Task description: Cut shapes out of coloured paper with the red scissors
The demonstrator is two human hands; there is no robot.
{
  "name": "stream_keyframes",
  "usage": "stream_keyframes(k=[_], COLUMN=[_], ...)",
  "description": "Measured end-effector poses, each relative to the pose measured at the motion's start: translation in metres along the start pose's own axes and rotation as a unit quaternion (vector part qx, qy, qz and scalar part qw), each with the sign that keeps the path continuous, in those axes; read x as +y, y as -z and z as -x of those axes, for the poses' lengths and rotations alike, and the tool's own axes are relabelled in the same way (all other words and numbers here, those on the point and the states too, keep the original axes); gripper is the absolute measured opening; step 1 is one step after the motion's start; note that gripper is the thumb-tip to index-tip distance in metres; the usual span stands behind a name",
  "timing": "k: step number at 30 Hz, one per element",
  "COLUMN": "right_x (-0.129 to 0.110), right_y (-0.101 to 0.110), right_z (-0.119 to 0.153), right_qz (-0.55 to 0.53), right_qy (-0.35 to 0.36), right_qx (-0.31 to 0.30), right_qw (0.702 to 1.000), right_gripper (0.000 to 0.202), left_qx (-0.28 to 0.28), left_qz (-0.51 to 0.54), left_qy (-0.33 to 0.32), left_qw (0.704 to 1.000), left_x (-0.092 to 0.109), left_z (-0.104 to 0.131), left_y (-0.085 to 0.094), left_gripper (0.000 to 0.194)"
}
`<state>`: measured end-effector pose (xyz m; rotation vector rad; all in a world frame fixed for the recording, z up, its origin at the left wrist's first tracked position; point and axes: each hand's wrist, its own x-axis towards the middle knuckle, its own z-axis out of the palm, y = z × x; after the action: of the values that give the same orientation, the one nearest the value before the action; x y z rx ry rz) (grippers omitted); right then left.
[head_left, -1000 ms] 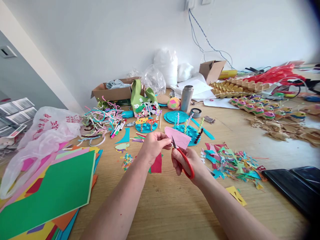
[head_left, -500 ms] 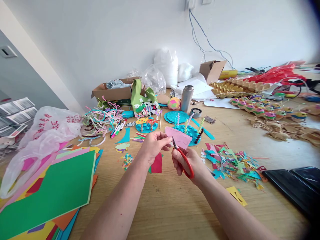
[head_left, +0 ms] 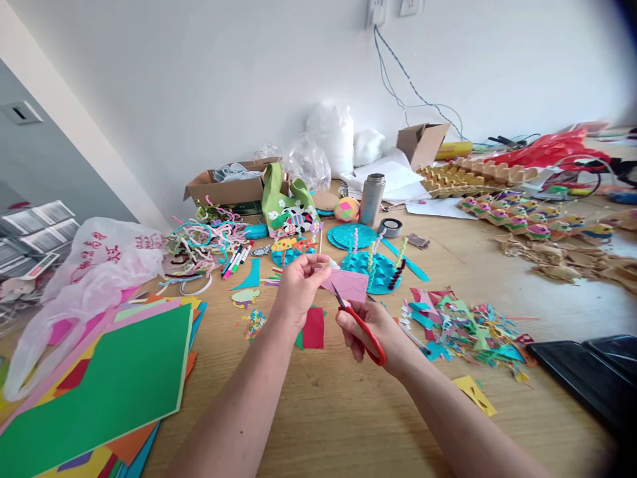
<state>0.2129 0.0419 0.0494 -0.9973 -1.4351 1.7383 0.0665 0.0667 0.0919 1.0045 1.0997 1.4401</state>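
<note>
A piece of pink paper [head_left: 354, 283] with a drawn outline is pinched at its left end by my left hand [head_left: 302, 282]. My right hand [head_left: 371, 332] is closed round the red handles of a pair of scissors [head_left: 369, 334]. The scissors' tips overlap the lower left part of the paper; whether the blades touch it I cannot tell. Behind the paper stands a blue egg-carton base [head_left: 383, 273] with twisted pipe cleaners upright in it. A red piece of paper [head_left: 313, 327] lies on the table below my left hand.
Coloured sheets [head_left: 114, 372] are stacked at the left, near a white plastic bag [head_left: 94, 272]. Paper scraps [head_left: 472, 328] are heaped at the right, beside a black phone [head_left: 572, 378]. A metal flask [head_left: 372, 199] and a roll of tape [head_left: 391, 228] stand farther back.
The pink paper has turned and shifted slightly left in my left hand. The scissors' tips have moved down and left. The whole view has shifted slightly.
</note>
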Motion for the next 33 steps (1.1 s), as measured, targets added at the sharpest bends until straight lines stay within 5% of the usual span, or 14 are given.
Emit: stream_keyframes(k=[8,19,33], right_x=[-0.001,0.0,0.006], right_y=[0.001,0.002,0.004], right_z=[-0.003,-0.001,-0.002], right_qz=[-0.036,-0.046,-0.066], right_qy=[0.012,0.043,0.047], right_qx=[0.04,-0.008,-0.035], right_qw=[0.998,0.998,0.996], right_gripper=[0.041,0.049,0.047], left_qx=[0.008,-0.092,-0.118], left_qz=[-0.012,-0.035,-0.051], left_qy=[0.02,0.138,0.178], left_qw=[1.0,0.986,0.976], left_x=[0.003,0.012,0.015], left_z=[0.0,-0.004,0.003], left_y=[0.002,0.025,0.013], left_gripper=[0.029,0.036,0.049])
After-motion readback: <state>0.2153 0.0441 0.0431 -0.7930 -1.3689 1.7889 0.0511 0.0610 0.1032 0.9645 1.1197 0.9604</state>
